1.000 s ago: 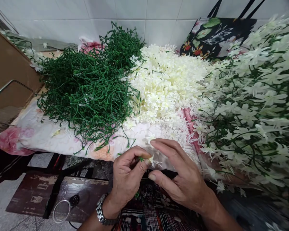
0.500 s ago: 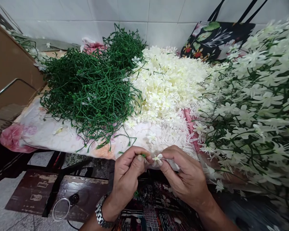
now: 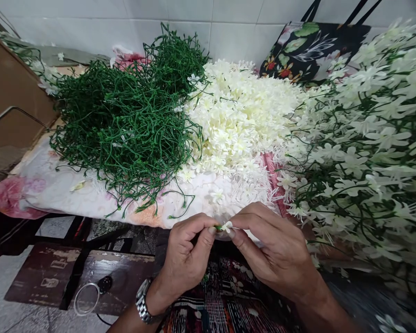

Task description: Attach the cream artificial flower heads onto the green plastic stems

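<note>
In front of white blossom pile (image 3: 242, 115): left hand (image 3: 190, 252) pinches green stem (image 3: 218, 227), right hand (image 3: 272, 249) pinches single white flower (image 3: 226, 226), ends meeting. Tangled stem heap (image 3: 125, 125) left of pile; stemmed flowers (image 3: 367, 162) crowd its right; floral bag (image 3: 308, 53) behind.

We see the white petals (image 3: 242, 115) brightest, soft glare on the brown board (image 3: 125, 277), a dim lower right corner, and stretched, blurry flowers (image 3: 407, 111) along the right edge.
</note>
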`<control>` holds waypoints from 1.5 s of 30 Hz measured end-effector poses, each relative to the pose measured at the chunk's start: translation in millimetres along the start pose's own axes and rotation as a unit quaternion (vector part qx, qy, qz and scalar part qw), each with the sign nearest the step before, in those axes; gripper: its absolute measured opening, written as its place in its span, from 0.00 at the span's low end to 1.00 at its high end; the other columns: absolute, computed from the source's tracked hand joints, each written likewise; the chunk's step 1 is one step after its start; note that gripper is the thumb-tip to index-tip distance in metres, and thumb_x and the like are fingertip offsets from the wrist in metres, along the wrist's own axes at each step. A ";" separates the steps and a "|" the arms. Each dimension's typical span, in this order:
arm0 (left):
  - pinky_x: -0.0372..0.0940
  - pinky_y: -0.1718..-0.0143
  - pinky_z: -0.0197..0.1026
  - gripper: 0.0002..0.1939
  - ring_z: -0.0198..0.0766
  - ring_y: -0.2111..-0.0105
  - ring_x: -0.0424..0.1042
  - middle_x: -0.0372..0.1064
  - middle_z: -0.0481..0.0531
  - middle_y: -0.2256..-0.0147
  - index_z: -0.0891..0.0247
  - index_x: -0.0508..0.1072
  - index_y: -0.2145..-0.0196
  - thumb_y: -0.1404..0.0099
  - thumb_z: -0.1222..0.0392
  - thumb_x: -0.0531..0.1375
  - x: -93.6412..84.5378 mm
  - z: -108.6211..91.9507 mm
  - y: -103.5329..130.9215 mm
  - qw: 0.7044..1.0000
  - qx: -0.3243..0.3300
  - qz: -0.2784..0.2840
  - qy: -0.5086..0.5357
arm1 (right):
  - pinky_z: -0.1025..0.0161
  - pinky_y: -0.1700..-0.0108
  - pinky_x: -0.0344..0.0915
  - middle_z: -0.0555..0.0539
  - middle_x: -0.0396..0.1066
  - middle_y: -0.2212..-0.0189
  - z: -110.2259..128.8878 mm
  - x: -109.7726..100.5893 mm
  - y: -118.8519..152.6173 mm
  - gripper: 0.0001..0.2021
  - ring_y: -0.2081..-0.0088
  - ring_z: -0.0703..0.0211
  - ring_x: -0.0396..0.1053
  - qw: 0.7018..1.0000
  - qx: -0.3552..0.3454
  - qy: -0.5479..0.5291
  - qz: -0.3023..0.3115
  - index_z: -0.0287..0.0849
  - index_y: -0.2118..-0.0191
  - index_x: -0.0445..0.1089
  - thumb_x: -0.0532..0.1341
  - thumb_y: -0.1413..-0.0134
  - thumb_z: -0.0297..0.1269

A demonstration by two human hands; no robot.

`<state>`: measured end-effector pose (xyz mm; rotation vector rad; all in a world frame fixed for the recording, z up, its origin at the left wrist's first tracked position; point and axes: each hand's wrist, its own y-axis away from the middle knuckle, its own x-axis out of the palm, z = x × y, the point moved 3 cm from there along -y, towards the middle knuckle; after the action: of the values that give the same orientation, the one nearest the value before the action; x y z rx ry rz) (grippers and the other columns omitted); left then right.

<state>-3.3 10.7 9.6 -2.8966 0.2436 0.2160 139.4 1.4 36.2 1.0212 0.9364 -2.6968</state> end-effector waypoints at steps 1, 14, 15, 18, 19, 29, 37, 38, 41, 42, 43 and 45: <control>0.56 0.79 0.30 0.09 0.28 0.80 0.60 0.61 0.44 0.81 0.65 0.71 0.74 0.38 0.69 0.54 0.6 -0.8 -0.7 1.000 0.007 0.006 -0.014 | 0.65 0.70 0.61 0.47 0.65 0.78 0.2 0.0 -0.5 0.06 0.73 0.63 0.62 1.000 -0.005 0.011 0.001 0.36 0.71 0.66 0.56 0.45 0.22; 0.56 0.80 0.30 0.10 0.29 0.82 0.60 0.60 0.44 0.83 0.65 0.67 0.77 0.40 0.70 0.52 7.2 6.0 -6.3 0.996 0.024 0.009 -0.089 | 0.65 0.72 0.61 0.47 0.66 0.78 -10.9 9.9 -0.6 0.08 0.73 0.61 0.62 1.000 -0.015 0.014 0.014 0.38 0.71 0.66 0.54 0.44 0.23; 0.56 0.80 0.30 0.10 0.29 0.82 0.59 0.60 0.44 0.83 0.65 0.67 0.77 0.40 0.70 0.52 7.5 5.8 -6.3 0.995 0.026 0.008 -0.094 | 0.65 0.72 0.61 0.47 0.66 0.78 -11.4 10.3 -0.9 0.08 0.73 0.61 0.62 1.000 -0.013 0.012 0.015 0.38 0.71 0.66 0.53 0.43 0.23; 0.56 0.80 0.31 0.11 0.29 0.82 0.59 0.59 0.44 0.83 0.65 0.67 0.78 0.40 0.70 0.51 8.1 6.0 -6.0 0.994 0.023 0.003 -0.109 | 0.65 0.72 0.61 0.47 0.65 0.78 -12.1 11.5 -1.6 0.09 0.73 0.61 0.62 0.999 -0.008 0.020 0.032 0.38 0.71 0.67 0.53 0.43 0.24; 0.56 0.79 0.31 0.11 0.30 0.82 0.59 0.59 0.44 0.83 0.64 0.66 0.78 0.40 0.70 0.51 8.4 6.5 -5.9 0.993 0.018 0.003 -0.114 | 0.64 0.72 0.61 0.47 0.65 0.78 -12.4 12.1 -1.7 0.09 0.73 0.61 0.62 0.999 -0.006 0.025 0.040 0.39 0.72 0.67 0.53 0.43 0.24; 0.54 0.79 0.32 0.11 0.30 0.81 0.56 0.56 0.44 0.83 0.64 0.65 0.79 0.40 0.66 0.51 7.2 10.2 -5.2 0.997 -0.038 0.026 -0.063 | 0.63 0.67 0.66 0.45 0.68 0.72 -12.9 8.8 1.1 0.03 0.68 0.60 0.67 0.999 0.012 0.019 0.044 0.37 0.64 0.67 0.56 0.43 0.27; 0.58 0.77 0.32 0.10 0.32 0.80 0.60 0.61 0.46 0.81 0.64 0.67 0.77 0.38 0.64 0.53 3.9 9.0 -2.6 0.997 -0.066 0.033 -0.001 | 0.63 0.66 0.68 0.46 0.68 0.69 -8.0 -7.1 4.0 0.07 0.67 0.60 0.68 1.000 0.019 0.008 -0.020 0.40 0.61 0.67 0.58 0.46 0.27; 0.58 0.77 0.32 0.10 0.31 0.80 0.61 0.61 0.46 0.81 0.64 0.67 0.78 0.39 0.65 0.53 4.5 7.9 -2.5 0.998 -0.045 0.032 -0.012 | 0.64 0.67 0.68 0.46 0.69 0.70 -7.5 -5.9 4.2 0.06 0.67 0.61 0.68 1.000 0.015 0.007 -0.014 0.40 0.62 0.67 0.58 0.46 0.26; 0.58 0.77 0.32 0.10 0.31 0.79 0.62 0.62 0.46 0.81 0.64 0.68 0.76 0.39 0.67 0.53 5.8 6.5 -1.4 0.999 0.007 0.019 -0.050 | 0.65 0.68 0.67 0.47 0.69 0.73 -7.7 -1.7 5.0 0.06 0.69 0.62 0.68 1.000 0.008 -0.002 0.000 0.40 0.66 0.69 0.57 0.46 0.24; 0.58 0.77 0.32 0.10 0.32 0.79 0.63 0.63 0.46 0.80 0.64 0.69 0.76 0.39 0.68 0.53 6.2 6.7 -1.1 0.998 0.017 0.019 -0.059 | 0.65 0.68 0.67 0.47 0.69 0.73 -8.6 -0.8 5.4 0.06 0.70 0.62 0.68 1.000 0.012 -0.011 0.001 0.39 0.67 0.69 0.56 0.46 0.24; 0.59 0.77 0.32 0.10 0.32 0.79 0.63 0.64 0.47 0.80 0.64 0.70 0.75 0.38 0.68 0.53 6.6 7.0 -0.8 0.997 0.025 0.022 -0.064 | 0.66 0.69 0.67 0.48 0.69 0.74 -9.9 -0.1 5.7 0.06 0.70 0.63 0.68 0.999 0.020 -0.026 0.004 0.39 0.67 0.69 0.56 0.46 0.24; 0.59 0.77 0.33 0.10 0.32 0.79 0.64 0.65 0.47 0.80 0.65 0.71 0.75 0.38 0.68 0.53 7.1 7.5 -0.7 0.996 0.038 0.033 -0.069 | 0.68 0.71 0.66 0.48 0.68 0.74 -13.0 0.8 6.2 0.06 0.72 0.64 0.67 0.997 0.039 -0.067 0.016 0.39 0.67 0.68 0.56 0.45 0.24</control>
<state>2.8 12.1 1.3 -2.7863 0.3152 0.4084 147.9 4.1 24.9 0.8487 0.7898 -2.7542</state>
